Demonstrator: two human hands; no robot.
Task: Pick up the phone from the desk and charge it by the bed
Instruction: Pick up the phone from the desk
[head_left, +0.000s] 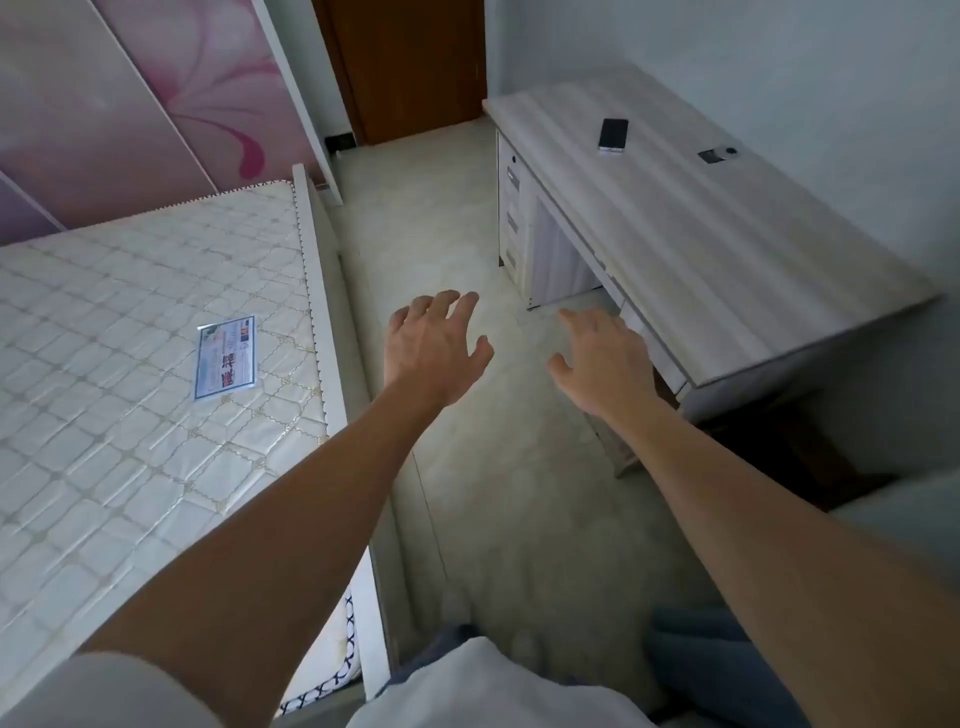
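Note:
A dark phone (613, 134) lies flat on the pale wood-grain desk (727, 249) at the right, near the desk's far end. The bed (156, 332), a bare quilted mattress, fills the left side. Both my arms reach forward over the floor between bed and desk. My left hand (436, 348) is open with fingers spread, holding nothing. My right hand (605, 358) is also open and empty, close to the desk's near front edge. Both hands are well short of the phone. No charger or cable is visible.
A small dark item (717, 154) sits on the desk to the right of the phone. A label (227, 357) lies on the mattress. A brown door (410, 62) stands at the far end of the tiled floor (467, 218); a pink floral wardrobe (156, 88) is behind the bed.

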